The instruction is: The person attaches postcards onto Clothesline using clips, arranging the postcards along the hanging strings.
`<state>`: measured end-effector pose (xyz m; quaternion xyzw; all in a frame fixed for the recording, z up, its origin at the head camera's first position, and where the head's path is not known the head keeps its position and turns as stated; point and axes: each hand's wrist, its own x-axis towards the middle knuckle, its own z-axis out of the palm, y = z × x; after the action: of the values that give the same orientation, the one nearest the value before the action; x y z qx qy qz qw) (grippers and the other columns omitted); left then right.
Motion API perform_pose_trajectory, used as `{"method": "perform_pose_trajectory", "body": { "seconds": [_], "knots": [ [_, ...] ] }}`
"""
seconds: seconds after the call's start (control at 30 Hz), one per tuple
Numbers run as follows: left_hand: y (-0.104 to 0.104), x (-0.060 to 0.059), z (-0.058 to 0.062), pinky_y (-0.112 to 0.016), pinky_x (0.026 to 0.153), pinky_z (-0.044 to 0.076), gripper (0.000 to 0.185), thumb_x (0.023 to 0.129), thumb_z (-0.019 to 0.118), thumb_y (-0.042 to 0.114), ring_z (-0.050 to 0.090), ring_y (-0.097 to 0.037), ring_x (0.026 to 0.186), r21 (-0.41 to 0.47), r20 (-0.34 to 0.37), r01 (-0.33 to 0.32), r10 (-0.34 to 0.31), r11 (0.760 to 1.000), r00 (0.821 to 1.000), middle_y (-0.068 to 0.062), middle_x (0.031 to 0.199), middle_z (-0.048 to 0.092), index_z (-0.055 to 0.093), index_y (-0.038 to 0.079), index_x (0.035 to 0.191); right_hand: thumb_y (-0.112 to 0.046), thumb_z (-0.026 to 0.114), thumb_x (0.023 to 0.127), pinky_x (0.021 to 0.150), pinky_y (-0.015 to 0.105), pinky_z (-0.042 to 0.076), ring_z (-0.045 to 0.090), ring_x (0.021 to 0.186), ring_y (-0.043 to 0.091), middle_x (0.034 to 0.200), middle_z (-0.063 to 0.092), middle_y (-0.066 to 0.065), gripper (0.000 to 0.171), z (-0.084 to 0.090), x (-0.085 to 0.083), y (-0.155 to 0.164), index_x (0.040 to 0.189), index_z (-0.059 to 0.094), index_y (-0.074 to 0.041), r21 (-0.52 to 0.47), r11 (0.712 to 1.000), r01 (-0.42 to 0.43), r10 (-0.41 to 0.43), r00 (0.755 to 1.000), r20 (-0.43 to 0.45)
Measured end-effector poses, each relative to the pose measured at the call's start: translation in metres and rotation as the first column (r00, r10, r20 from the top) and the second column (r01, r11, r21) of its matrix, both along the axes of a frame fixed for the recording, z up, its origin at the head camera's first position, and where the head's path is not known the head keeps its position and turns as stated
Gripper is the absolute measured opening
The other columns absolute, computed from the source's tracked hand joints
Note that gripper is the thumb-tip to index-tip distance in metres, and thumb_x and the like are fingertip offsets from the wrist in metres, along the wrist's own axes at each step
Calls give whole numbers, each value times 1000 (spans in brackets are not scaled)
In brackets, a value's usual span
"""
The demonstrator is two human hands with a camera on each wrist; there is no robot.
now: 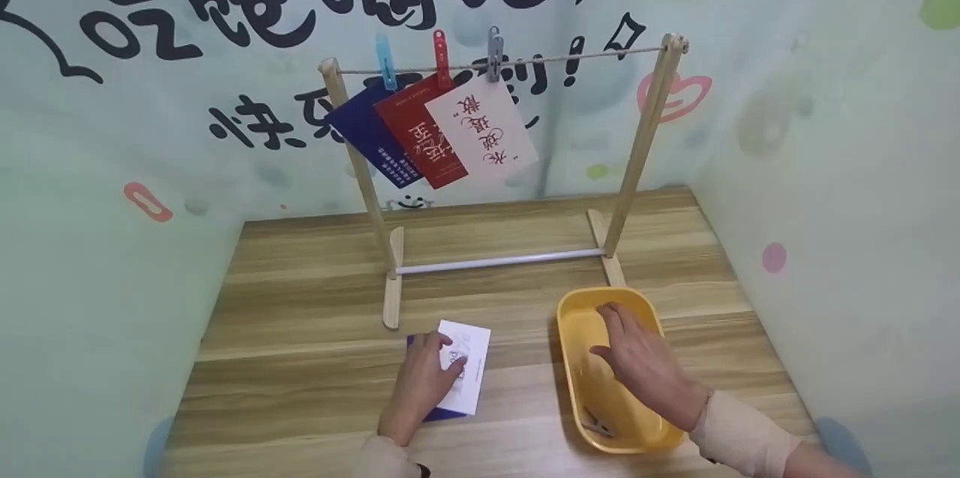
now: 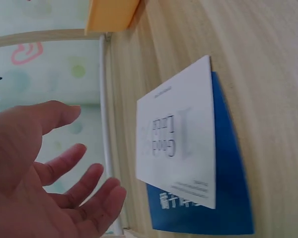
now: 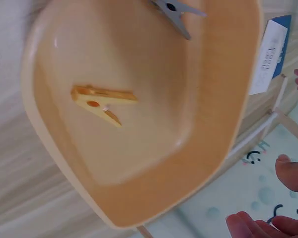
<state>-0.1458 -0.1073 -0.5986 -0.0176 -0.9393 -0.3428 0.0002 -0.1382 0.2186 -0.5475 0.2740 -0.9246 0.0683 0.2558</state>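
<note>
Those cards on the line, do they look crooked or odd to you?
Yes. The three cards hang tilted and overlap, each clipped at one corner by a peg, bunched at the left of the string; their print reads upside down. On the table, the white card lies askew over a blue card.

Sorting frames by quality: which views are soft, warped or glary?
Head view: sharp, wide-angle bend at the rack. Left wrist view: hand blurred, cards slightly soft. Right wrist view: soft throughout, mild sheen on the basin; pegs still readable.

Blue card (image 2: 228, 198) mostly hidden under white card (image 2: 179, 144); small print unreadable.
</note>
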Motion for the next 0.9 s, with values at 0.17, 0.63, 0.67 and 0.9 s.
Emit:
{"method": "perform_pose_trajectory", "body": {
  "seconds": [0.17,0.63,0.67,0.9],
  "knots": [
    [-4,1,-11,-48,83,51,45,81,81,26,60,-33,96,-61,34,-63,65,996,997,-19,101,60,61,0,113,-13,91,68,66,36,59,64,83,31,103,60,22,63,-19,-2,7,112,54,12,-7,1000,1,-1,1000,18],
    [0,4,-26,-56,97,48,92,70,87,48,56,-48,111,-203,102,-145,169,968,980,-35,118,55,53,-15,128,-22,92,60,66,37,46,51,70,24,79,52,9,53,-56,-2,19,91,57,3,133,991,31,-34,999,27],
    [1,4,-27,-56,97,47,94,68,88,49,56,-47,110,-211,96,-149,172,966,980,-35,117,55,53,-16,127,-24,92,59,66,37,45,50,69,24,77,51,8,52,-58,-2,20,87,57,1,149,988,37,-42,999,30],
    [6,4,-32,-52,87,49,91,58,94,47,54,-40,100,-242,76,-172,196,955,978,-28,107,53,57,-13,115,-36,91,52,87,47,49,51,75,28,75,51,8,56,-70,1,26,80,56,-3,213,974,80,-100,992,82]
  ]
}}
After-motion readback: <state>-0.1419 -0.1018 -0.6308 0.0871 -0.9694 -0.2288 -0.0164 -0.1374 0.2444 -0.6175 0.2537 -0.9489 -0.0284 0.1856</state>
